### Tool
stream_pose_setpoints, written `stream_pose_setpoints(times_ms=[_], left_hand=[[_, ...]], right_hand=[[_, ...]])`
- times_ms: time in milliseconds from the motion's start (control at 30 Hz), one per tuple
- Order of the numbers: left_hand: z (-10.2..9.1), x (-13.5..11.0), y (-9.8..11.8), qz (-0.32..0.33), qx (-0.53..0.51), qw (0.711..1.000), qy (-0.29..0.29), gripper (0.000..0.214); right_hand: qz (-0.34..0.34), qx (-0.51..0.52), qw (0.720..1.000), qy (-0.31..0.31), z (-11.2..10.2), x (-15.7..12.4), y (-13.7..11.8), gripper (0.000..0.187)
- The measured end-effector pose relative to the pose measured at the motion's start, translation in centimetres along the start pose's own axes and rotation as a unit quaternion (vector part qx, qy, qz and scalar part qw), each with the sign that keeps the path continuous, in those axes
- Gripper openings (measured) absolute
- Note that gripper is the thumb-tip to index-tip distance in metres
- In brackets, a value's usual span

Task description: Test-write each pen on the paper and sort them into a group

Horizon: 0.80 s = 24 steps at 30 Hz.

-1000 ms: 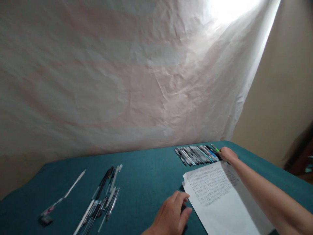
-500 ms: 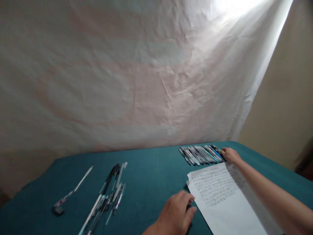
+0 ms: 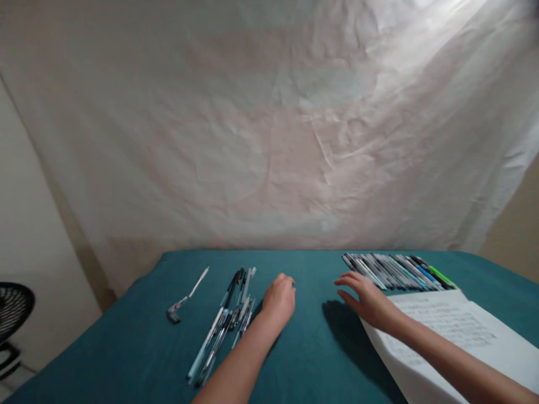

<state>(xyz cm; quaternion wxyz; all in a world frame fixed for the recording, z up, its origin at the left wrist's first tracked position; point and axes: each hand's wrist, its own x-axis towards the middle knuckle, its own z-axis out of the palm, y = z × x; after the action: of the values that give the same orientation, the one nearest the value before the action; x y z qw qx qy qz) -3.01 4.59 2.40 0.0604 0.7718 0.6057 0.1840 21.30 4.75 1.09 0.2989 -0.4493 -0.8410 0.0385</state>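
Note:
My left hand (image 3: 279, 302) is just right of a loose pile of pens (image 3: 219, 331), knuckles up and fingers curled down. Whatever its fingers may hold is hidden under the hand. My right hand (image 3: 368, 300) hovers over the left edge of the written paper sheets (image 3: 442, 325), its fingers and thumb apart and nothing between them. Behind the paper lies a neat row of pens (image 3: 391, 272), side by side, with a bright green pen (image 3: 443, 277) at its right end.
A thin white strip with a dark end piece (image 3: 185, 300) lies on the green tablecloth (image 3: 138, 331), left of the pile. A hanging sheet (image 3: 269, 140) stands behind the table. At the far left is a black fan (image 3: 16, 308).
My right hand has left the right end of the pen row and come leftward, now open. My left hand has reached forward beside the pile. The view has turned left.

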Motion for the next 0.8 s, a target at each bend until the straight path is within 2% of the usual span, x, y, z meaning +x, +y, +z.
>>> stream_pose_setpoints(times_ms=[100,167,367,500,800], left_hand=[[-1.5,1.1,-3.4,-0.046,0.034,0.998,0.018,0.024],[-2.4,1.5,-5.4,-0.076,0.051,0.995,0.029,0.026],[-3.5,2.5,-9.9,-0.146,0.078,0.986,0.027,0.030],[-3.1,2.7,-10.7,-0.171,0.092,0.981,0.016,0.025],[-2.8,2.1,-9.7,-0.185,0.126,0.974,0.027,0.020]], right_hand=[[-0.030,0.022,0.999,-0.034,1.4,-0.7,-4.6,0.021],[-0.037,0.035,0.998,-0.048,2.2,-1.2,-6.3,0.020],[-0.036,0.072,0.994,-0.071,3.7,-2.0,-7.3,0.021],[-0.037,0.079,0.993,-0.074,3.6,-2.1,-7.3,0.020],[-0.042,0.081,0.993,-0.069,3.5,-2.3,-7.1,0.020]])
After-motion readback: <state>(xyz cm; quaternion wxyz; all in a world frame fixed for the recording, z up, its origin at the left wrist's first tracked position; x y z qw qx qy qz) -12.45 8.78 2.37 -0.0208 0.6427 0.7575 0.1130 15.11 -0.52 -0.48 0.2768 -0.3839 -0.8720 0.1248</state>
